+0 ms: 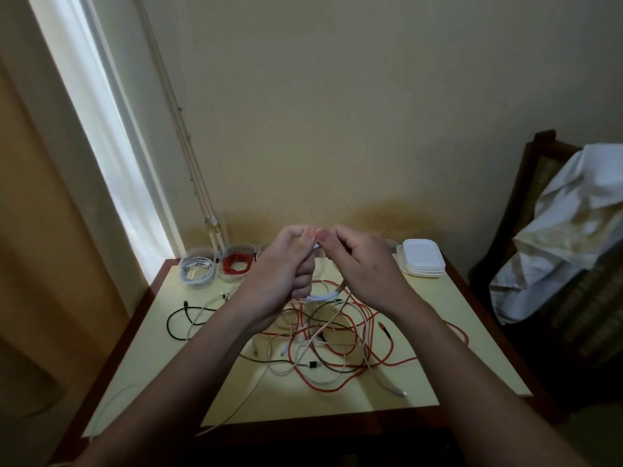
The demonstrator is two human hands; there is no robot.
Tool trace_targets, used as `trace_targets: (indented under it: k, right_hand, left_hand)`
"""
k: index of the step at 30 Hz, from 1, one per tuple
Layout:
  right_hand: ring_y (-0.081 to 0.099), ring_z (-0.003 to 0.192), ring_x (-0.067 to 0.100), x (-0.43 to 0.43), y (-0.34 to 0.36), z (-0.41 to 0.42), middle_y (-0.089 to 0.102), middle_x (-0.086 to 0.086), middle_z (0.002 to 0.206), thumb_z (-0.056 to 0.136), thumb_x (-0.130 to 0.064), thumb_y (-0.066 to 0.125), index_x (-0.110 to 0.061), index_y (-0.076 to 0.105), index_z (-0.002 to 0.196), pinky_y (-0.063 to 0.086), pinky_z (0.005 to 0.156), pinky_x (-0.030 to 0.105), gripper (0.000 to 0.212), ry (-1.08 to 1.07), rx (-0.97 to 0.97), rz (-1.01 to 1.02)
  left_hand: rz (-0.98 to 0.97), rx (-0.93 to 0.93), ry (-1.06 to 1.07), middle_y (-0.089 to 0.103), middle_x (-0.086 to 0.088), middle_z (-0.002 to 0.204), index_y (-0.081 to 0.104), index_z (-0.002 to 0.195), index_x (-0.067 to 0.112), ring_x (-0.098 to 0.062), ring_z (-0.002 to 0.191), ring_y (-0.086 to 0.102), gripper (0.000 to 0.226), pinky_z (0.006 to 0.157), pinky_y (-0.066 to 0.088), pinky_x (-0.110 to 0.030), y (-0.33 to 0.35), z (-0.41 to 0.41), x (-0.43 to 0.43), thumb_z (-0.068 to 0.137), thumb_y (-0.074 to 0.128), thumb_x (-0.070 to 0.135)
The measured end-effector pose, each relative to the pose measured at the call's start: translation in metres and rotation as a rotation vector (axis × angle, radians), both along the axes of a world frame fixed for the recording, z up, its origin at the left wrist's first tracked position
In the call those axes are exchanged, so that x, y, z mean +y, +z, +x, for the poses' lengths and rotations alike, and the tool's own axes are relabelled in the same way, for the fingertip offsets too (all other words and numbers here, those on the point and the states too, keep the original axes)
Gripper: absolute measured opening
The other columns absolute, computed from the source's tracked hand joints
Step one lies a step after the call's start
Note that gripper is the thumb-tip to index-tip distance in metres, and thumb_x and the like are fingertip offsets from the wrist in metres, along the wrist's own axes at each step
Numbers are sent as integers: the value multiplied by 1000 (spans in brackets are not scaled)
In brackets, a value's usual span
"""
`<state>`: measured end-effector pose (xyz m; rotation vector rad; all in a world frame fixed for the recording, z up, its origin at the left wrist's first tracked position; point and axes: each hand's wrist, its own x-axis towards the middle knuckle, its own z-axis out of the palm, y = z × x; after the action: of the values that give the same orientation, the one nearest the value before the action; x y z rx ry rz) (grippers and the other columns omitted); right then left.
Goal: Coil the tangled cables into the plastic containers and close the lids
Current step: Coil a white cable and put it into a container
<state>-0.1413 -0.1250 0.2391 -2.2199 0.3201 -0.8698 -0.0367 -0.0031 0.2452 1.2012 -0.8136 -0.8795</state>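
Both hands are raised above the table's middle, close together. My left hand (286,267) grips a coil of white cable (320,295) whose lower loop hangs below the fist. My right hand (357,261) pinches the same cable's end near my left thumb. Beneath them lies a tangle of cables (323,345) in red, white, grey and black on the pale yellow table (448,358). At the back left stand a clear container with a coiled white cable (198,268) and one with a coiled red cable (237,263). More containers behind my hands are mostly hidden.
A stack of white lids (423,257) sits at the back right of the table. A black cable (182,320) loops at the left. A white cable (236,409) trails over the front edge. A chair with a white cloth (566,230) stands to the right, the wall behind.
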Motion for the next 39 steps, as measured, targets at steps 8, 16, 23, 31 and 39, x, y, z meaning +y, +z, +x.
trace_targets:
  k: [8, 16, 23, 31, 39]
  right_hand:
    - [39, 54, 6, -17, -5, -3, 47, 1, 58, 100, -63, 43, -10, 58, 73, 29, 52, 22, 61, -56, 1, -86]
    - [37, 53, 6, -40, -20, -19, 43, -5, 57, 98, -52, 53, -10, 56, 71, 29, 51, 23, 51, -93, 5, 14]
    - [43, 59, 8, -56, -36, -29, 53, 7, 68, 100, -38, 61, -20, 57, 84, 35, 53, 23, 24, -134, 39, 66]
    - [48, 68, 8, -51, -33, -26, 57, -8, 76, 102, -25, 59, -22, 61, 88, 36, 58, 20, 14, -167, 121, -76]
    - [49, 77, -1, -24, -7, -12, 53, -18, 78, 104, -29, 55, -30, 54, 85, 28, 68, 14, 19, 10, 280, -277]
  left_hand:
    - [-101, 44, 14, 15, 2, 61, 70, 111, 5, -8, 47, 12, 36, 41, 15, -19, 6, 11, 6, 100, 48, 31]
    - [-253, 437, 91, 9, 10, 58, 64, 97, 12, -6, 47, 3, 28, 37, 7, -16, 40, 40, 21, 102, 42, 29]
    - [-449, 696, 91, 25, 7, 44, 71, 94, 15, -6, 42, 9, 26, 31, 19, -22, 57, 86, 43, 101, 48, 27]
    - [-465, 636, 338, 26, 7, 56, 64, 111, 11, -8, 44, 20, 22, 43, 20, -20, 43, 87, 37, 100, 47, 18]
    - [-61, -322, 510, 54, 6, 70, 66, 114, 23, -10, 56, 41, 26, 53, 30, -26, 17, 49, 11, 107, 41, 16]
